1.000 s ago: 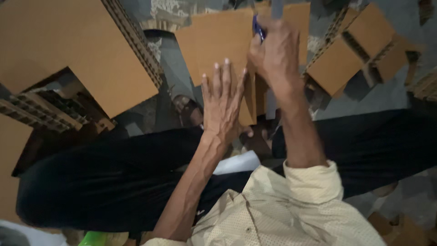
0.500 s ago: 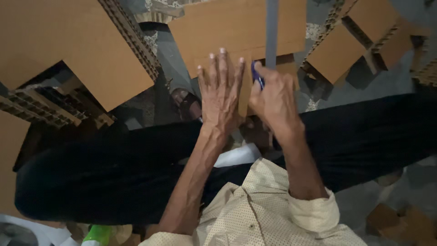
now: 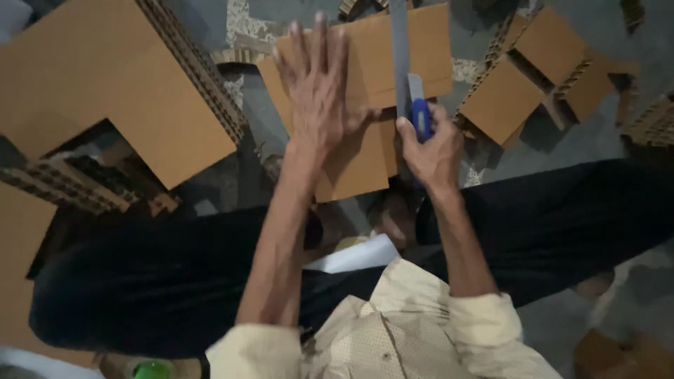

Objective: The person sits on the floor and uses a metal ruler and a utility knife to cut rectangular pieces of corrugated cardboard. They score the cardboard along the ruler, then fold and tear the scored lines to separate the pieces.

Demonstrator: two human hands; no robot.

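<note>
Flat brown corrugated cardboard sheet (image 3: 365, 63) lies on the grey floor (image 3: 540, 151) right in front of the seated person, top centre of the head view, partly over a second brown piece below it. Left hand (image 3: 319, 84) is pressed flat on the sheet, palm down, fingers spread wide and pointing away from the body. A long grey metal straightedge (image 3: 399, 52) lies on the sheet just right of that hand, running away from the person to the top edge of the view. Right hand (image 3: 432, 147) is closed around a blue-handled utility knife (image 3: 420, 116); its pale blade end touches the right side of the straightedge, on the cardboard. Thumb lies along the knife handle.

Below the hands: forearms, cream dotted shirt sleeves (image 3: 484, 330), and dark trousers (image 3: 154, 288) stretching across the view, legs apart either side of the sheet.

Left: a large L-shaped brown cardboard stack (image 3: 105, 91) with exposed honeycomb edge, more layered offcuts beneath it. Right: smaller square brown cardboard blocks (image 3: 516, 88) with corrugated edges, well apart from the knife hand. Bottom left corner: small green round object (image 3: 153, 369), too cropped to identify.
</note>
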